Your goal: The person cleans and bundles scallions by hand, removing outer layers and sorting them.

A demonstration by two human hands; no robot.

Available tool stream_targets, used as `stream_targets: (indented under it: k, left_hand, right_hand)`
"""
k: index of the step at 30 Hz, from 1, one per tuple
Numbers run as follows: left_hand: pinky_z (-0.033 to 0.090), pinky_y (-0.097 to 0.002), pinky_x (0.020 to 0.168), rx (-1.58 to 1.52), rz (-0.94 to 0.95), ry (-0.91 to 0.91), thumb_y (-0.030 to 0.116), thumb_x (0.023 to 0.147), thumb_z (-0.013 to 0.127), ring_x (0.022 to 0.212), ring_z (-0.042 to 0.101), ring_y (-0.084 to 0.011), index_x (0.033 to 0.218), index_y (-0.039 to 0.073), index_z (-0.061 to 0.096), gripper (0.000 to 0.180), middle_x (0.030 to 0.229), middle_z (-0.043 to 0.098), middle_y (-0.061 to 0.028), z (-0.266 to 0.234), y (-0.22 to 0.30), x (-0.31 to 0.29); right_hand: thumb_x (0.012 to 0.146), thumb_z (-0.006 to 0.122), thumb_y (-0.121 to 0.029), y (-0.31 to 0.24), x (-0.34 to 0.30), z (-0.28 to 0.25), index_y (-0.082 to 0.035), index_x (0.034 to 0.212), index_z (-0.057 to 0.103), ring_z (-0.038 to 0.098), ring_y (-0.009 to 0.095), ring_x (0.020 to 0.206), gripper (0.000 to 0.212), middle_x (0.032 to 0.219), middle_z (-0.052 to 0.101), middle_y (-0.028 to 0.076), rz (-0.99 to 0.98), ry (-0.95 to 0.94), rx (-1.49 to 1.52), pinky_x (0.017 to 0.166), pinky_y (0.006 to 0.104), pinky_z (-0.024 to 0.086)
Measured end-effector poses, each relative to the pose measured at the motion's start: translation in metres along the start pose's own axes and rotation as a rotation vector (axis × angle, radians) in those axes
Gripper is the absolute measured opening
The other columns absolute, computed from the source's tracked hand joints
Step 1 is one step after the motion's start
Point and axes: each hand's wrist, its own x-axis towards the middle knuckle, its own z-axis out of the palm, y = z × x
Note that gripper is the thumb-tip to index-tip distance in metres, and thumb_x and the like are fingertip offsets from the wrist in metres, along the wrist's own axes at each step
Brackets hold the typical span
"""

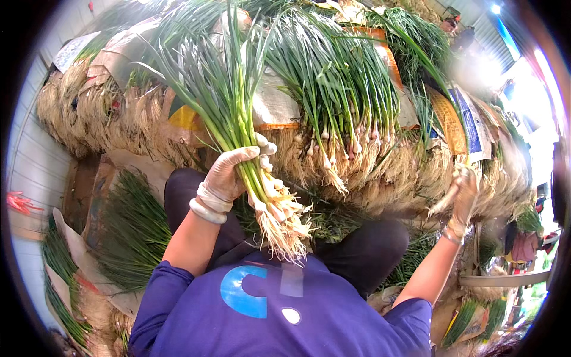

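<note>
My left hand [229,169], in a pale thin glove, is wrapped round a bunch of green garlic [241,119]. Its long leaves fan upward, while the whitish bulbs and stringy roots hang over my lap. Out to the right, my gloved right hand [466,193] is closed at the root side of the heap, just below a yellow printed sack [447,122]. A pale tuft of roots [441,203] shows beside its fingers; what they grip is too small to make out. Straight ahead, more green garlic [351,113] lies with bulbs toward me.
A long heap with roots [380,184] facing me spans the view, partly covered by sacks [276,107]. More greens [134,229] lie on sacking at my left. Loose leaves lie between my bent knees [375,250]. A curved pale rim [505,279] is at right.
</note>
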Motion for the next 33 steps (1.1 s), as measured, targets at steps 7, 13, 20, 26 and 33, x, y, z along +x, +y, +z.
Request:
stream_targets:
  k: [7,13,20,26,33]
  left_hand:
    - [0.056,-0.0388,0.075,-0.001,-0.104,0.177,0.006,0.079,0.064,0.083,0.063,-0.0228,0.111,0.003,0.054,0.034,0.107,0.060,-0.0147,-0.009,-0.022,0.002]
    - [0.045,-0.0505,0.095,-0.015,-0.250,0.158,0.012,0.079,0.062,0.118,0.049,-0.0364,0.107,0.000,0.057,0.031,0.133,0.046,-0.0212,0.004,-0.036,-0.001]
    - [0.054,-0.0447,0.080,-0.172,-0.351,0.025,0.016,0.083,0.056,0.105,0.058,-0.0314,0.121,-0.005,0.049,0.044,0.117,0.057,-0.0174,0.003,-0.059,0.000]
    - [0.054,-0.0418,0.078,-0.120,-0.391,0.137,0.009,0.083,0.060,0.086,0.064,-0.0285,0.105,-0.002,0.057,0.025,0.093,0.064,-0.0124,-0.013,-0.076,0.002]
    - [0.054,-0.0369,0.077,-0.048,-0.379,0.179,0.008,0.083,0.062,0.082,0.064,-0.0236,0.101,0.000,0.059,0.020,0.088,0.065,-0.0101,-0.008,-0.078,-0.001]
  right_hand:
    - [0.080,0.064,-0.008,-0.052,-0.088,0.200,-0.005,0.095,0.058,0.055,0.019,0.074,0.016,0.084,0.058,0.006,-0.751,-0.179,-0.351,0.066,0.0298,0.048]
    - [0.081,0.067,-0.014,-0.056,-0.108,0.281,-0.003,0.097,0.054,0.058,0.024,0.072,0.023,0.082,0.058,0.012,-0.694,-0.287,-0.415,0.066,0.0338,0.048]
    - [0.086,0.063,-0.007,-0.069,-0.195,0.254,-0.003,0.096,0.056,0.055,0.012,0.072,0.013,0.081,0.058,0.002,-0.136,-0.660,0.494,0.068,0.0253,0.048]
    - [0.084,0.065,-0.022,-0.100,-0.159,0.256,-0.005,0.096,0.058,0.061,0.024,0.072,0.021,0.082,0.062,0.012,-0.325,-0.433,-0.016,0.067,0.0326,0.049]
    - [0.084,0.065,-0.012,-0.087,-0.154,0.299,-0.002,0.091,0.057,0.058,0.021,0.069,0.015,0.078,0.060,0.010,-0.350,-0.475,0.248,0.063,0.0307,0.047]
